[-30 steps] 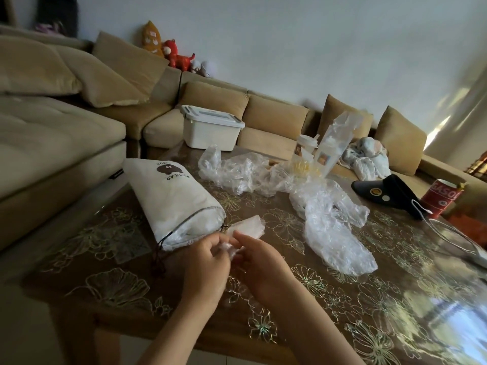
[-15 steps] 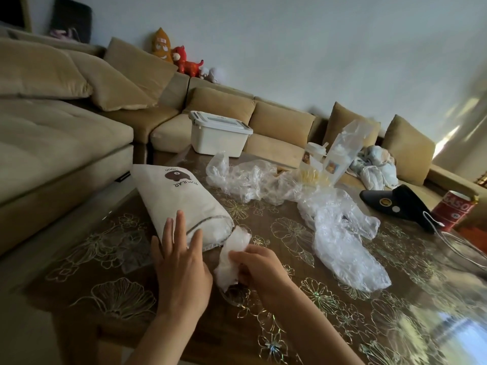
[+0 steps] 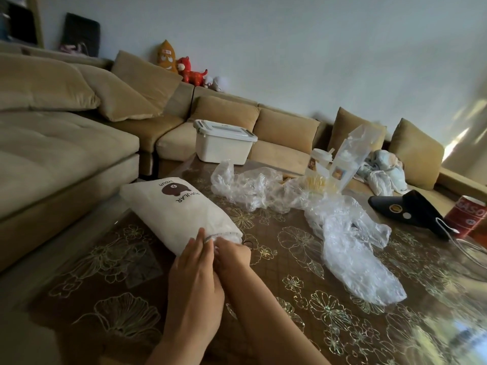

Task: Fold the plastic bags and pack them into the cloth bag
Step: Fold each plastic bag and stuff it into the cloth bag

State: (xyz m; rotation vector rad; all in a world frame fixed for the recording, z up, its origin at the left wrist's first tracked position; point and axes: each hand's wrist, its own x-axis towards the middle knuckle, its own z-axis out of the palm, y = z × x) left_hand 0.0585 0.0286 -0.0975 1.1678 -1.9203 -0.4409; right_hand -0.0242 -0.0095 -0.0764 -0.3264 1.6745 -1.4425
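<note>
Your left hand [image 3: 193, 262] lies flat on the mouth of the cloth bag [image 3: 174, 209], by the left edge of the surface [image 3: 290, 259], likely steadying it. Your right hand [image 3: 233, 255] curls at the opening; I cannot tell whether it holds anything.

Plain pale grey-white wall [image 3: 290, 48] behind. Large tan fabric corner sofa [image 3: 52, 143] along left side and back; loose tan square cushions [image 3: 126, 96] lean on backrest. Orange plush toy [image 3: 166, 56] and red plush toy [image 3: 191, 73] side by side on sofa-back ledge. White lidded plastic storage box [image 3: 224, 143] on sofa seat. Brown table with glossy gold-flower cover [image 3: 290, 259] in foreground. Bright sunlight patch [image 3: 458, 135] on wall far right; elsewhere dim.
</note>
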